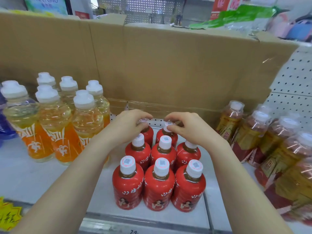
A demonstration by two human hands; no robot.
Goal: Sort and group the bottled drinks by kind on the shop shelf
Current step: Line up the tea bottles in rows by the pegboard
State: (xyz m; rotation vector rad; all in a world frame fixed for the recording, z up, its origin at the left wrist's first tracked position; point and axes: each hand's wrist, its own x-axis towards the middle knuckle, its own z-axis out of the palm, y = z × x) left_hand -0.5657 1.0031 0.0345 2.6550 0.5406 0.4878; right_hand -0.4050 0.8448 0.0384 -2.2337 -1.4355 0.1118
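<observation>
A yellow price tag (8,215) sticks out at the front lip of the white shelf (50,179), well to the left of the red bottles (158,184). The red bottles stand upright and touching in a tight block near the middle of the shelf, three in front, three behind them, all white-capped. At the back of that block two bare forearms reach in from either side. The left hand (130,125) has its fingers curled over the cap of the rear-left bottle (148,134); the right hand (184,127) pinches the cap of the rear-right bottle (167,135); the hands are near each other but apart. Left of the block, with a gap between, stand the orange-labelled bottles (55,125) of pale yellow drink; a blue bottle (5,122) shows at the frame's edge beyond them. Right of the block, the gold-and-red bottles (270,146) crowd together. Behind the block rises a cardboard wall (168,65); white pegboard (293,85) stands to its right.
</observation>
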